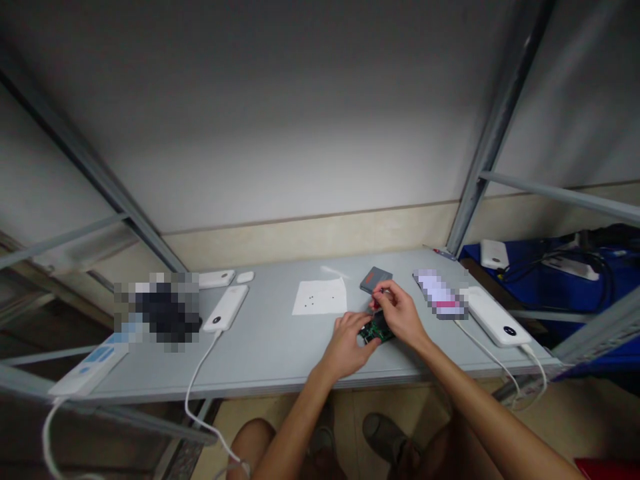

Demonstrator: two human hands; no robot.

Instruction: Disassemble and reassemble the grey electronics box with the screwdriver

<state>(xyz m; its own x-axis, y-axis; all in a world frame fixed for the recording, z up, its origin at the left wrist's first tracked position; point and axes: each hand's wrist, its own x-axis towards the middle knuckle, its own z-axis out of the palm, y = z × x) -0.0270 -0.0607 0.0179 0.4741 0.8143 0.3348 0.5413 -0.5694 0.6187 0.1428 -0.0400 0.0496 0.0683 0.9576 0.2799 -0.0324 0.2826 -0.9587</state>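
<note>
A green circuit board (pixel 376 331) lies on the grey table near its front edge. My left hand (pixel 349 341) is closed on the board's left side, thumb at the near edge and fingers at the far edge. Over the board, the fingers of my right hand (pixel 399 310) pinch a small screwdriver with a red handle (pixel 376 301), its tip pointing down at the board. Just beyond my right hand is a flat grey case (pixel 375 279) with orange marks. To the left, several tiny dark pieces, perhaps screws, rest on a white sheet of paper (pixel 320 300).
On the right are a phone (pixel 437 293) and a white power bank (pixel 495 319) with a cable. Another white power bank (pixel 226 308), a blurred dark object (pixel 167 313) and a power strip (pixel 93 370) stand left. Metal posts (pixel 493 133) frame the table.
</note>
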